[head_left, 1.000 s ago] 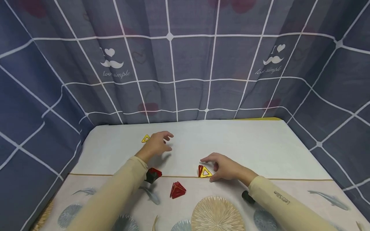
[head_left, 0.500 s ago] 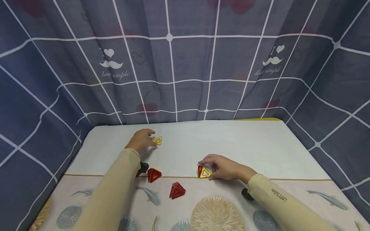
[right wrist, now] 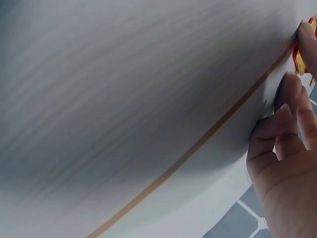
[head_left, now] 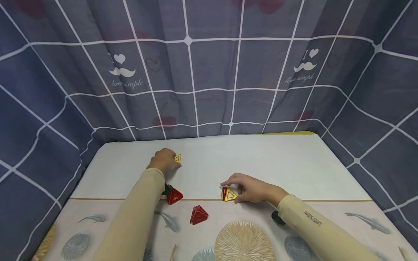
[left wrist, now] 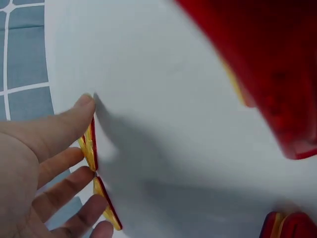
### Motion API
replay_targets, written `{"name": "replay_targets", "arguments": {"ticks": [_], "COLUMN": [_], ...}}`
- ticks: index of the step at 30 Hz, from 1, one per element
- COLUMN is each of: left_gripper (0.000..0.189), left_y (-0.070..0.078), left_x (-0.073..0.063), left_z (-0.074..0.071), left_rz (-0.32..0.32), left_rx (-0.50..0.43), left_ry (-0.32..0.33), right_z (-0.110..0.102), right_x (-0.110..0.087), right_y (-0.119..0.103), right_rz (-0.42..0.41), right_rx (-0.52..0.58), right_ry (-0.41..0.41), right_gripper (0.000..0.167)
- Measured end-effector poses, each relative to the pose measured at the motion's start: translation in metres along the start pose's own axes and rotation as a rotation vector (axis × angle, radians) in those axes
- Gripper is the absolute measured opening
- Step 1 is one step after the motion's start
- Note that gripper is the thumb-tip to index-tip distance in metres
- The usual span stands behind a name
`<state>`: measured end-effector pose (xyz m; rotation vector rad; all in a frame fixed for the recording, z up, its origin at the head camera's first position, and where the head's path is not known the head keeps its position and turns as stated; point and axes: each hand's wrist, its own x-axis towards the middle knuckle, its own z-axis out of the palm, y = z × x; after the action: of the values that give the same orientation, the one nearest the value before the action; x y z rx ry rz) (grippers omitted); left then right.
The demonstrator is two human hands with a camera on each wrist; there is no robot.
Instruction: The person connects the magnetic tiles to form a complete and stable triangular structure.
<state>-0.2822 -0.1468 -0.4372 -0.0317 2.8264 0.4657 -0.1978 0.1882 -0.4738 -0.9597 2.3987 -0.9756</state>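
In the head view my left hand (head_left: 163,159) is at the back left of the white surface. Its thumb and fingers are around a yellow triangular magnetic tile (head_left: 177,158), partly covered by the hand. The left wrist view shows this red-and-yellow piece (left wrist: 89,146) between thumb and fingers. A second red-and-yellow piece (left wrist: 106,203) lies by the lower fingertips. My right hand (head_left: 251,187) holds a red-and-yellow tile pyramid (head_left: 229,194) between thumb and index finger at the brown line. Only the pyramid's edge (right wrist: 300,59) shows in the right wrist view.
A red pyramid (head_left: 175,196) sits beside the left wrist's black camera (head_left: 167,189). Another red pyramid (head_left: 199,215) stands on the patterned cloth (head_left: 111,232) between the forearms. Checked curtains (head_left: 212,72) enclose the back and sides of the white surface (head_left: 277,156).
My left hand moved left, uncovering a yellow tile, then its fingers came back over that tile. A red pyramid by the left wrist came into fuller view. The right hand barely moved.
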Motion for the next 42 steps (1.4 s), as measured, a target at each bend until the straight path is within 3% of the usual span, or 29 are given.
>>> {"name": "replay_targets", "arguments": {"ticks": [5,13,23,28,35,42], "left_gripper": [0.048,0.036,0.026,0.026,0.030,0.036], "left_y": [0.003,0.004,0.015,0.022,0.027,0.024], "left_x": [-0.001,0.001,0.001,-0.003,-0.006,-0.007], "left_z": [-0.001,0.001,-0.001,-0.003,-0.010,-0.014], "left_rz": [0.001,0.043,0.150,0.165,0.195,0.156], "left_rx": [0.041,0.143,0.250,0.238,0.218,0.182], "left_ry": [0.004,0.043,0.040,0.005,0.008,-0.020], "right_z": [-0.001,-0.001,0.000,0.001,0.001,0.003], "right_x": [0.000,0.000,0.002,0.003,0.003,0.004], "right_y": [-0.002,-0.003,-0.001,0.000,-0.001,-0.003], "right_rz": [-0.001,0.014,0.013,0.013,0.013,0.020], "right_rx": [-0.007,0.008,-0.021,-0.030,-0.041,-0.053], "right_ry": [0.009,0.024,0.017,0.027,0.030,0.029], "right_gripper": [0.050,0.048,0.049,0.047,0.048,0.048]}}
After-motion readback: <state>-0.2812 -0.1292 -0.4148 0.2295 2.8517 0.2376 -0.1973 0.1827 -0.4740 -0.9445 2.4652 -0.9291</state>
